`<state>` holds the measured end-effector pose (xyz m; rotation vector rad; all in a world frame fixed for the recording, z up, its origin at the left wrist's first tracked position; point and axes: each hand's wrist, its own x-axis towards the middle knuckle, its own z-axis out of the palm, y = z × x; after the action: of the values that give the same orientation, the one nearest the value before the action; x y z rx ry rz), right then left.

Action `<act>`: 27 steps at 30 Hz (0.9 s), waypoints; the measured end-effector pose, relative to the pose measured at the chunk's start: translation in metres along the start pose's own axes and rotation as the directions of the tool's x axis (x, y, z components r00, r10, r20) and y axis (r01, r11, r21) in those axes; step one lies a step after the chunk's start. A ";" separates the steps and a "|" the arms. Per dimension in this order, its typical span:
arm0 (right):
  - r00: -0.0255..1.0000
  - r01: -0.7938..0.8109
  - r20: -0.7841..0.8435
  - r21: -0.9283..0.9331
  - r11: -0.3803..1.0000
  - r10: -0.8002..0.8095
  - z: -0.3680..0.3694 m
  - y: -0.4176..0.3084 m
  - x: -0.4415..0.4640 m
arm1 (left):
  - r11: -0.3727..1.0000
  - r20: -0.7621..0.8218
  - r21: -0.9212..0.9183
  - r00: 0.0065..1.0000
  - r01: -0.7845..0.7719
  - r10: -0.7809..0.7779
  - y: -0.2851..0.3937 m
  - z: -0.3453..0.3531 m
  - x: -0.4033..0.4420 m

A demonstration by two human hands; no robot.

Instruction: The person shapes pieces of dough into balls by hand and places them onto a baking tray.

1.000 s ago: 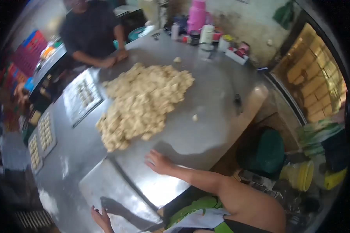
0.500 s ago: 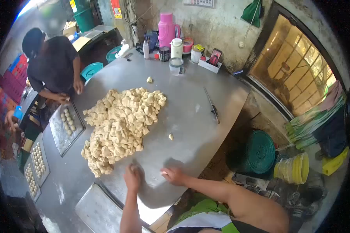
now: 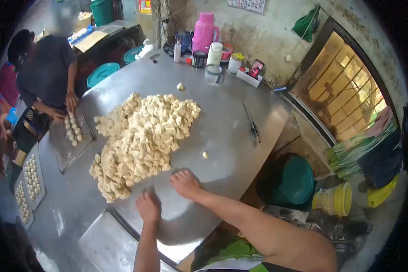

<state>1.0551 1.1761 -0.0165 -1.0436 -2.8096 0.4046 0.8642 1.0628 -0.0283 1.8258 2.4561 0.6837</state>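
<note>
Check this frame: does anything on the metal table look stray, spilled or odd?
A lone dough piece lies right of the main dough heap and another piece beyond its far edge, so both look stray. A white, flour-like patch marks the near-left edge of the table, possibly a spill.

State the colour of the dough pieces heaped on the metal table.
The dough pieces are a pale, creamy yellow, best seen in the head view.

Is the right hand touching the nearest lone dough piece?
Apart. The head view shows bare tabletop between the right hand and the lone dough piece.
</note>
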 end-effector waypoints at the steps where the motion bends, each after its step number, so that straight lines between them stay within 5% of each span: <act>1: 0.995 -0.033 -0.093 0.027 0.999 0.035 0.014 -0.009 -0.003 | 0.998 0.108 -0.053 0.994 0.040 -0.034 -0.001 0.001 0.002; 3: 0.946 -0.082 -0.308 0.076 0.994 0.102 0.023 -0.022 0.000 | 0.995 0.064 -0.096 0.998 -0.003 0.009 0.011 -0.004 -0.029; 5: 0.982 -0.150 -0.098 0.127 0.980 0.163 0.027 -0.020 -0.040 | 0.987 0.015 -0.158 0.999 -0.038 0.041 0.025 -0.010 -0.071; 7: 0.860 0.152 -0.491 -0.010 0.988 -0.137 0.061 0.012 -0.083 | 0.985 0.023 -0.163 0.998 -0.050 0.054 0.016 -0.027 -0.100; 8: 0.858 0.150 -0.496 -0.010 0.989 -0.135 0.048 0.019 -0.085 | 0.991 0.012 -0.111 0.997 -0.075 0.077 0.005 -0.032 -0.102; 11: 0.933 0.187 -0.319 0.026 0.982 -0.170 0.017 0.048 -0.080 | 0.994 0.014 -0.025 0.994 -0.110 0.111 -0.013 -0.032 -0.091; 13: 0.932 0.104 -0.334 -0.133 0.986 -0.143 0.022 0.046 -0.032 | 0.988 -0.068 0.012 0.986 -0.152 0.152 -0.007 -0.026 -0.029; 16: 0.947 0.060 -0.315 -0.016 0.998 -0.061 0.018 0.018 0.018 | 0.994 -0.034 -0.001 0.993 -0.111 0.111 0.009 0.001 0.004; 19: 0.985 -0.169 -0.011 0.071 0.983 0.170 0.003 -0.016 0.014 | 0.988 0.279 -0.119 0.958 0.103 -0.066 0.041 0.001 0.003; 20: 0.971 -0.236 0.091 0.176 0.956 0.223 0.001 -0.028 -0.011 | 0.988 0.175 -0.157 0.984 -0.005 0.032 0.047 -0.003 -0.018; 21: 0.993 0.050 -0.110 0.127 0.991 -0.036 0.029 -0.021 -0.045 | 0.977 0.075 -0.180 0.989 -0.112 0.127 0.044 -0.009 -0.051; 22: 0.912 0.315 -0.284 0.030 0.948 -0.294 0.053 -0.006 -0.076 | 0.979 0.076 -0.171 0.989 -0.113 0.128 0.036 -0.021 -0.073; 24: 0.929 0.311 -0.225 0.046 0.949 -0.293 0.034 0.023 -0.100 | 0.964 0.071 -0.155 0.971 -0.216 0.228 0.023 -0.038 -0.091; 27: 0.952 0.235 -0.209 0.022 0.972 -0.226 0.017 0.034 -0.063 | 0.985 -0.061 0.003 0.983 -0.175 0.175 -0.005 -0.026 -0.047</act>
<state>1.1201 1.1563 -0.0437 -0.6917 -2.6800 0.3154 0.8684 1.0096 -0.0178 2.0694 2.3482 0.7609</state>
